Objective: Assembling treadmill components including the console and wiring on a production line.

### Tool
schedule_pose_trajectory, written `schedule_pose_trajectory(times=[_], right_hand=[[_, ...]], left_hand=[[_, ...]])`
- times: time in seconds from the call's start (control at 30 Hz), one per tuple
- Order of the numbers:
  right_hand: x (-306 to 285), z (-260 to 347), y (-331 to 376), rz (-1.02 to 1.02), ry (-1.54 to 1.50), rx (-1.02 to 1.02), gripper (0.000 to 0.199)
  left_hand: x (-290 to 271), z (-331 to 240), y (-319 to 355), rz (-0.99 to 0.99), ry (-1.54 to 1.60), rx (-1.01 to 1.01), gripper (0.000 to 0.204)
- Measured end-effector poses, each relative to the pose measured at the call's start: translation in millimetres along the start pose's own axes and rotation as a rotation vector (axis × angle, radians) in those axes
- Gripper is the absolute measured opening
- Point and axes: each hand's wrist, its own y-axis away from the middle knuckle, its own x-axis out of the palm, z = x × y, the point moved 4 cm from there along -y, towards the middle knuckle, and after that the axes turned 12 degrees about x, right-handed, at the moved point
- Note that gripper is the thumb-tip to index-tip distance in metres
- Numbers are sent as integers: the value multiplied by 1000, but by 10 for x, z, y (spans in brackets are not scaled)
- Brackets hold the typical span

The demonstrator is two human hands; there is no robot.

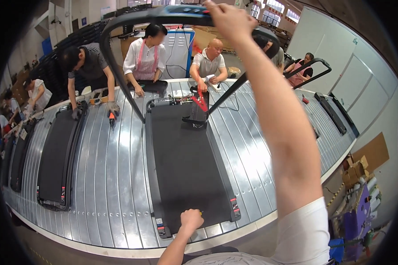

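A treadmill with a black belt [188, 161] lies in front of me, its uprights and handrail frame raised at the far end. My right hand [232, 20] reaches up to the console [177, 12] on top of that frame, fingers bent over its edge near a small red part. Low over the belt's near end, my left hand [192, 219] is closed; a small yellow tip shows beside it, but its kind is hidden. Across the table a co-worker's hand holds a red tool [200, 102] at the foot of the upright.
The slatted metal conveyor table [115, 176] curves around, carrying another treadmill deck [59, 154] at left and dark rails [331, 112] at right. Several co-workers stand along its far side; one gloved hand holds an orange-black power driver [112, 118]. Cardboard [371, 152] and a purple rack stand at right.
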Motion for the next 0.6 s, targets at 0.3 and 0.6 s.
schedule_pose_trajectory(times=[0.3, 0.6], right_hand=[[155, 77, 342, -79, -206, -61, 41], [86, 22, 388, -59, -149, -63, 40]], left_hand=[[455, -109, 881, -213, -87, -324, 17], [491, 177, 1138, -353, 175, -342, 22]])
